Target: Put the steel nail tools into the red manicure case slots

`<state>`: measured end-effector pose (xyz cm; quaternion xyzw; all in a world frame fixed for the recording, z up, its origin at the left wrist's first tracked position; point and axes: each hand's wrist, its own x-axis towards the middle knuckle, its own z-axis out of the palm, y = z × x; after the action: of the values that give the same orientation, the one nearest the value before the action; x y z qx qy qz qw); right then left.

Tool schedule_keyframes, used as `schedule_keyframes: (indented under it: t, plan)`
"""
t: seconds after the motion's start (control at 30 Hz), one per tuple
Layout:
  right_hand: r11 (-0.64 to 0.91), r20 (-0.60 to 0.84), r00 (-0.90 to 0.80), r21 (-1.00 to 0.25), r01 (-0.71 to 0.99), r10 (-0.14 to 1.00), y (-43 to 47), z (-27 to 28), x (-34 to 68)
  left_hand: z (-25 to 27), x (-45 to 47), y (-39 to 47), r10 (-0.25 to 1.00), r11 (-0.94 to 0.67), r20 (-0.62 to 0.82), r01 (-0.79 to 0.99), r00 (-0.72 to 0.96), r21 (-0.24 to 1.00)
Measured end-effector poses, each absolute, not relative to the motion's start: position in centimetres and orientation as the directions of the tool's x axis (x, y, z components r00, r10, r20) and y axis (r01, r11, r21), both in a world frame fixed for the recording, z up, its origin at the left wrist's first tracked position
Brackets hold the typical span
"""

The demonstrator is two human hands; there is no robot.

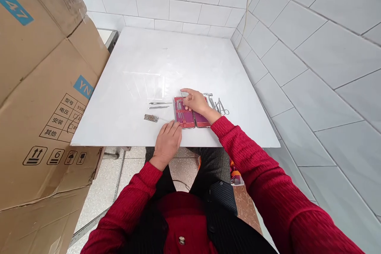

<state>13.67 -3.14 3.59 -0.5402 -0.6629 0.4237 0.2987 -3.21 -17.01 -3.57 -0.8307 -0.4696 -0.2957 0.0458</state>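
A manicure case (188, 124) lies spread open near the table's front edge, with red and purple lining. Several slim metal tools (179, 108) sit in its left half under a strap. My right hand (195, 101) is over the case, index finger stretched to the left, the other fingers curled in. Something thin seems to be at its fingertips, too small to name. My left hand (168, 141) rests flat on the table edge, fingertips at the case's lower left corner, beside a metal piece with a thin rod (151, 118).
Two slim metal tools (160, 105) lie left of the case. To its right are scissors (222, 110), other metal tools and what looks like a nail clipper (207, 94). Cardboard boxes (44, 87) stand at the left of the white table (143, 51); tiled walls (297, 67) border the back and right.
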Motion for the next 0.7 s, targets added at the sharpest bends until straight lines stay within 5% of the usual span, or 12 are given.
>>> schedule_keyframes:
  t: [0.7]
  plan:
    - [0.025, -0.046, -0.14, -0.884, 0.466, 0.989, -2.4, 2.3, 12.8, -3.4, -3.1, -16.9, 0.751, -0.553, 0.537, 0.811, 0.385, 0.191]
